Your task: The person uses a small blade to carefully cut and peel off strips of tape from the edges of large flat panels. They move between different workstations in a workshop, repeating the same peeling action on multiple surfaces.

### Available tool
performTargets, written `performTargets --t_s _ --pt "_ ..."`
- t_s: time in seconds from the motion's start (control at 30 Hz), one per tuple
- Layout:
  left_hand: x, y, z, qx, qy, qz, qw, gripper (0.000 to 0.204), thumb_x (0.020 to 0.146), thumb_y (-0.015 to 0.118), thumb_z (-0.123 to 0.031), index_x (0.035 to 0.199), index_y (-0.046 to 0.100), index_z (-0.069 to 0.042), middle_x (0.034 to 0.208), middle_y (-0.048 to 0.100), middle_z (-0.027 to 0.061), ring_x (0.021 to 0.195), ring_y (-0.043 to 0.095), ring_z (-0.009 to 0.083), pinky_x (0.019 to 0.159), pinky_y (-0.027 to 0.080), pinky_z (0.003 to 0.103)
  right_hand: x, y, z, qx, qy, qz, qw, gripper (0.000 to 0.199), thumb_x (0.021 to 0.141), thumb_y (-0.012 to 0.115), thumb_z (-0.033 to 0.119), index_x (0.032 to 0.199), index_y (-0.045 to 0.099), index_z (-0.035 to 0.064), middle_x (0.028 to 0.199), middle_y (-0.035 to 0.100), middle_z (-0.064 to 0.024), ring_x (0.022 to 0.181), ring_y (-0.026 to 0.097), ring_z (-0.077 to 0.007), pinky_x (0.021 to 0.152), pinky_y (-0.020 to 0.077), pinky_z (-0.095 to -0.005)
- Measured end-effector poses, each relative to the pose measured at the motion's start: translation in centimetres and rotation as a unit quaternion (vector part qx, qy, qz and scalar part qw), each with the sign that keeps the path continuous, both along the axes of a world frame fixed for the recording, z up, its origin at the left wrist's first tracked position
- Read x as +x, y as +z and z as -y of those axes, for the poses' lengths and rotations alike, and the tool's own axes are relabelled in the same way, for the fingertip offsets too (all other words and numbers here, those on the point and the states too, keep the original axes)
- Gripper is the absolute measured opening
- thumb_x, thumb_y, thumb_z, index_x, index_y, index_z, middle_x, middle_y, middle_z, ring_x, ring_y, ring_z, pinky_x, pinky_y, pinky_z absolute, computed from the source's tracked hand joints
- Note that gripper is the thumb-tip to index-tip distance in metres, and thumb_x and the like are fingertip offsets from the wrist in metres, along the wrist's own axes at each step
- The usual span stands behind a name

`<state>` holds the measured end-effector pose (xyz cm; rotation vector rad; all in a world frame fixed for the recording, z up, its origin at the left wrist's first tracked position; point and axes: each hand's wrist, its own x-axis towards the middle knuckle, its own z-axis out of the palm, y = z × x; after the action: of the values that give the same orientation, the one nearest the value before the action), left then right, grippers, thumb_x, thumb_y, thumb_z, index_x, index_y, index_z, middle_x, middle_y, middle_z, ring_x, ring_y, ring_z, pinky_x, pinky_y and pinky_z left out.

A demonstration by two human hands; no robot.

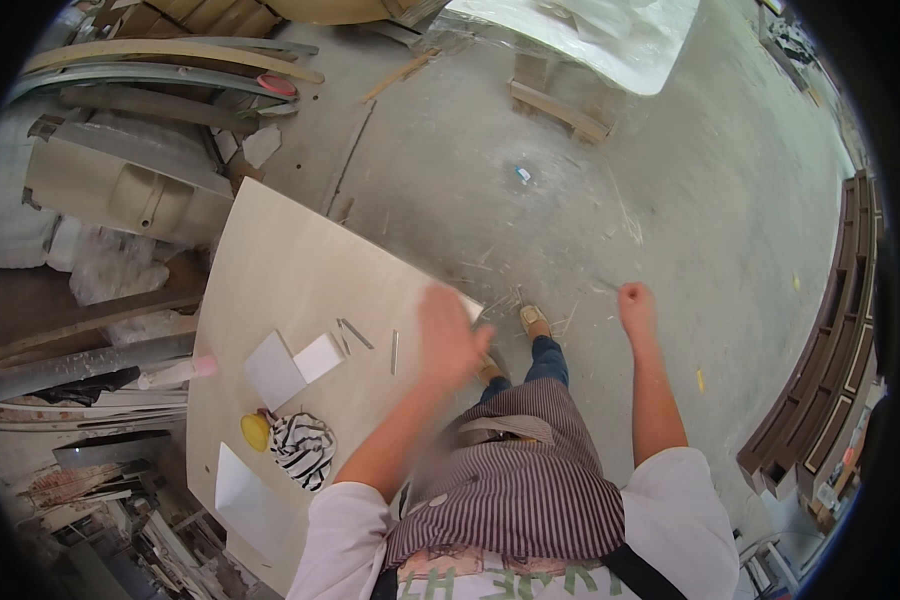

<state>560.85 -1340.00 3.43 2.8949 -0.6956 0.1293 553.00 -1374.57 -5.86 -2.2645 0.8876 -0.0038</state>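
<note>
My left hand (448, 335) is blurred with motion, fingers spread and palm flat, over the near right edge of a pale plywood board (290, 260); it holds nothing. My right hand (636, 304) hangs over the concrete floor to the right, curled into a loose fist with nothing visible in it. On the board lie two white square sheets (292, 365), a few thin metal strips (355, 334), a yellow round object (255, 432), a striped black-and-white cloth (303, 447) and another white sheet (245, 495).
Curved wooden parts and a beige moulded piece (130, 185) pile up at the left. A plastic-wrapped pallet (570, 60) stands at the top. Dark brown moulded frames (830, 360) lean at the right. Wood splinters litter the floor around my shoes (535, 320).
</note>
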Motion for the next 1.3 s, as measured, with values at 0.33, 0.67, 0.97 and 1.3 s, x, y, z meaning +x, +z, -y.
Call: performTargets --t_s 0.33,0.67,0.97,1.3 --pt "-1.1 5.0 2.8 -0.342 0.124 -0.384 0.849 0.032 0.089 0.071 -0.026 0.109 0.064 -0.001 0.093 0.069 0.0098 0.076 0.066 0.0227 0.071 0.053 0.036 0.2 7.7 -9.3 0.455 -0.015 0.096 0.885 0.013 0.096 0.065 0.015 0.099 0.065 0.0027 0.090 0.066 0.0009 0.082 0.059 -0.0078 0.076 0.0483 -0.0248" --pt "1.1 7.1 0.3 -0.439 0.226 -0.340 0.800 0.017 0.098 0.062 -0.015 0.100 0.065 0.002 0.086 0.070 0.0070 0.080 0.066 0.0139 0.076 0.052 0.028 8.3 8.2 -14.2 0.554 0.224 0.026 0.801 0.013 0.098 0.062 0.014 0.102 0.064 0.0020 0.091 0.063 0.0010 0.085 0.056 -0.0068 0.076 0.0472 -0.0239" --pt "4.7 5.1 1.8 -0.358 0.453 -0.208 0.789 0.013 0.093 0.068 -0.011 0.088 0.067 0.000 0.078 0.069 0.0027 0.069 0.060 0.0074 0.066 0.050 0.024 18.9 4.2 -16.6 0.528 0.389 -0.008 0.755 0.010 0.094 0.066 0.014 0.099 0.067 0.0056 0.093 0.064 -0.0026 0.086 0.059 -0.0129 0.076 0.0491 -0.0284" --pt "10.8 1.8 -1.2 -0.122 0.440 -0.042 0.889 0.014 0.091 0.071 -0.012 0.086 0.068 0.001 0.073 0.066 0.0087 0.062 0.059 0.0145 0.060 0.049 0.028 26.3 1.9 -24.5 0.516 0.446 0.079 0.727 0.008 0.088 0.067 0.005 0.096 0.068 0.0035 0.092 0.063 -0.0091 0.081 0.061 -0.0207 0.072 0.0501 -0.0308"
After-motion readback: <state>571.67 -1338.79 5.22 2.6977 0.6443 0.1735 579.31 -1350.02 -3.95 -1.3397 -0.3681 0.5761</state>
